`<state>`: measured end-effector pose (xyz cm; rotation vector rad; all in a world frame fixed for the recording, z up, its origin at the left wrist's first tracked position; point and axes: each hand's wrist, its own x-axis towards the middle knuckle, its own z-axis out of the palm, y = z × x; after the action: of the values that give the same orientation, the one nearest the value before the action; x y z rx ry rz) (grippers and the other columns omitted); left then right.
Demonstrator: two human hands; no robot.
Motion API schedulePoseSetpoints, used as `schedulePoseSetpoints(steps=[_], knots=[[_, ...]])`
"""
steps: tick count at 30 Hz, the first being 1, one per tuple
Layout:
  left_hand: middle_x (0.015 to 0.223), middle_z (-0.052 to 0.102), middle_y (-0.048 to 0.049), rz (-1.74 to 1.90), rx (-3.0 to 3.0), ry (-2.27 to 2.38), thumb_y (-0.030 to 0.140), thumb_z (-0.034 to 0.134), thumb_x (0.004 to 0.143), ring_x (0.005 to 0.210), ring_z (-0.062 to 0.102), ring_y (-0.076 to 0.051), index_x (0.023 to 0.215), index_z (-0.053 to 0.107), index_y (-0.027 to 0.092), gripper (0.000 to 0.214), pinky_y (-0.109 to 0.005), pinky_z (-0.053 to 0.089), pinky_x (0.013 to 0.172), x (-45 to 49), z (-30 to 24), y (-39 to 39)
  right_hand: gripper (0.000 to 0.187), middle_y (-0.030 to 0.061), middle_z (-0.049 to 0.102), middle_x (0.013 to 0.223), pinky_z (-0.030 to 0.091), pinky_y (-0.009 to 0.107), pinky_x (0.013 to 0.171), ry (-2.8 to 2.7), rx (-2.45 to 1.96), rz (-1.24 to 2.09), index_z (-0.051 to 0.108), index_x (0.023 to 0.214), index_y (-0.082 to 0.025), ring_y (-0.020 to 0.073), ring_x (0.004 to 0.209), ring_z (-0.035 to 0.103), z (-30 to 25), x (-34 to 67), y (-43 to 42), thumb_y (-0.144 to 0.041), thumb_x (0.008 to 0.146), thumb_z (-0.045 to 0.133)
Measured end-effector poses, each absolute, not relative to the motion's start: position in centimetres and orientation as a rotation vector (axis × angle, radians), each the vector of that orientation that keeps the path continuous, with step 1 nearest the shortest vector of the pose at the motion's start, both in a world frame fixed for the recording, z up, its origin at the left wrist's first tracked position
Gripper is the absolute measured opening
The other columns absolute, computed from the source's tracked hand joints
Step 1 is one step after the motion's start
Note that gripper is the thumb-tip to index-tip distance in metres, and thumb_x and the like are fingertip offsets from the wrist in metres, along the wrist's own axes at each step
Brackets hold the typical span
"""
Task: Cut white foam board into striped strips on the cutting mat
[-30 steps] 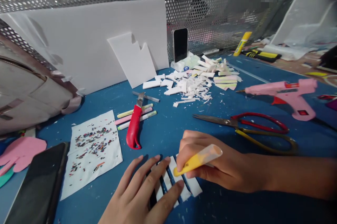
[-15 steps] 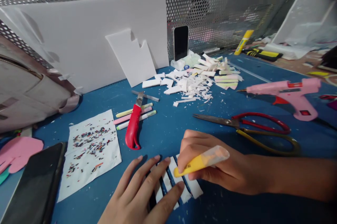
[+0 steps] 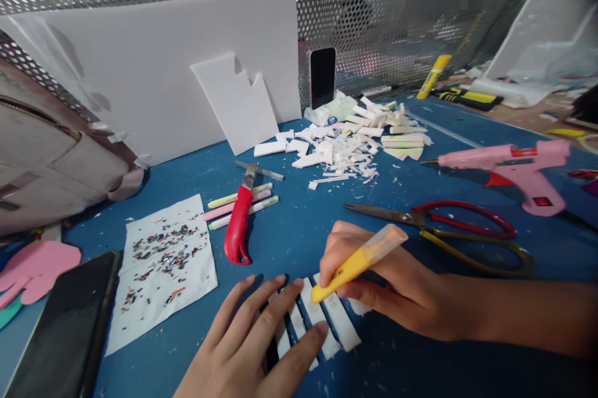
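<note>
My left hand (image 3: 255,342) lies flat with fingers spread, pressing on several white foam strips (image 3: 336,323) laid side by side on the blue mat near the front edge. My right hand (image 3: 378,279) is closed around a yellow glue stick (image 3: 357,261), its lower tip touching the top of one strip, its translucent end tilted up and to the right. The strips run partly under both hands.
Red-handled scissors (image 3: 443,227) lie right behind my right hand, a pink glue gun (image 3: 509,164) farther right. A red utility knife (image 3: 238,223) rests on pastel sticks; a white sheet with glitter bits (image 3: 163,267), a dark phone (image 3: 60,329), foam scraps (image 3: 341,149) and white boards (image 3: 149,74) surround them.
My right hand has tilted the glue stick more upright and slid slightly right and back along the strips. My left hand has stayed flat on the strips.
</note>
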<state>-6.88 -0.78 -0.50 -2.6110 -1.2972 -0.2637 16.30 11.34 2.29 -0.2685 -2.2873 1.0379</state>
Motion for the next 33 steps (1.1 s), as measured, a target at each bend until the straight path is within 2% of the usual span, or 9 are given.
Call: schedulePoseSetpoints(steps=[6,11,15,22,26,33], knots=[[0.149,0.05,-0.0016,-0.189,-2.598,-1.282,0.025,0.043,0.103,0.14,0.04,-0.027,0.146,0.041,0.04,0.046,-0.053,0.035,0.114,-7.01,-0.08,-0.73,0.014,0.0029,0.059,0.092,0.039,0.029,0.089,-2.212,-0.331,1.098,0.059,0.104,-0.016,0.0136,0.088,0.055,1.62,16.5,11.29,-0.023,0.103,0.047],[0.149,0.05,0.001,-0.185,-2.586,-1.246,0.027,0.037,0.105,0.139,0.042,-0.025,0.151,0.034,0.034,0.047,-0.05,0.013,0.122,-7.27,-0.27,-0.45,0.011,0.0017,0.059,0.091,0.034,0.032,0.102,-2.206,-0.41,1.124,0.059,0.102,-0.016,0.0139,0.089,0.056,1.32,16.62,11.31,-0.018,0.101,0.049],[0.147,0.052,0.003,-0.17,-2.589,-1.236,0.024,0.041,0.103,0.138,0.042,-0.024,0.151,0.037,0.031,0.048,-0.047,0.004,0.124,-7.42,-0.64,-0.18,0.011,0.0019,0.058,0.089,0.037,0.032,0.1,-2.191,-0.444,1.109,0.06,0.102,-0.017,0.0147,0.09,0.055,1.57,16.52,11.33,-0.02,0.101,0.049],[0.146,0.054,0.0038,-0.201,-2.601,-1.224,0.024,0.039,0.103,0.14,0.039,-0.023,0.148,0.043,0.03,0.045,-0.044,0.001,0.124,-7.41,-0.48,0.07,0.017,0.0019,0.061,0.085,0.041,0.032,0.095,-2.166,-0.457,1.067,0.061,0.101,-0.019,0.0148,0.085,0.058,1.61,16.35,11.42,-0.03,0.103,0.048],[0.146,0.053,0.0043,-0.234,-2.604,-1.234,0.03,0.033,0.106,0.139,0.04,-0.022,0.147,0.044,0.031,0.043,-0.042,0.002,0.125,-7.43,-0.43,0.04,0.015,0.0022,0.062,0.086,0.042,0.032,0.096,-2.167,-0.47,1.076,0.062,0.102,-0.019,0.0148,0.086,0.059,1.52,16.43,11.46,-0.027,0.103,0.049],[0.144,0.056,0.0042,-0.275,-2.598,-1.251,0.027,0.037,0.105,0.138,0.042,-0.022,0.145,0.047,0.032,0.041,-0.043,0.004,0.125,-7.3,-0.57,0.01,0.012,0.0028,0.061,0.088,0.043,0.031,0.094,-2.157,-0.478,1.111,0.061,0.102,-0.019,0.0151,0.089,0.059,1.51,16.49,11.35,-0.023,0.102,0.05]])
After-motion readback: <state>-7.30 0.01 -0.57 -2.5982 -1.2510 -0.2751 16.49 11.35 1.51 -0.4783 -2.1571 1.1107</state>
